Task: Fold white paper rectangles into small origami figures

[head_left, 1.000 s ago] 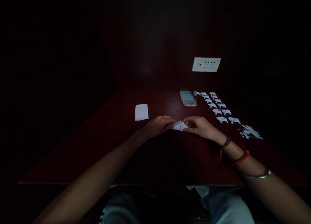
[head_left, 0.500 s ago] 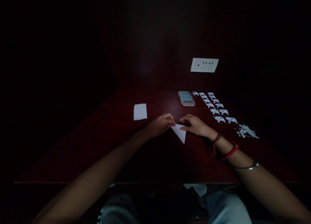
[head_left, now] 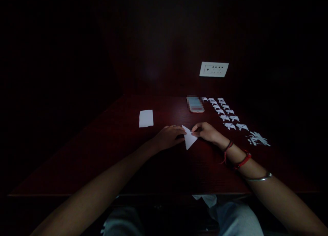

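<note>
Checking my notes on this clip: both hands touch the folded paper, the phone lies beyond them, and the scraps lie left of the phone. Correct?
Not quite: the head view shows the scraps right of the phone, not left. The left hand and right hand do touch the folded paper, and the phone lies beyond them.

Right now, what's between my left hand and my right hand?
In the head view, a triangular piece of white paper lies there, touched by your left hand and right hand.
</note>
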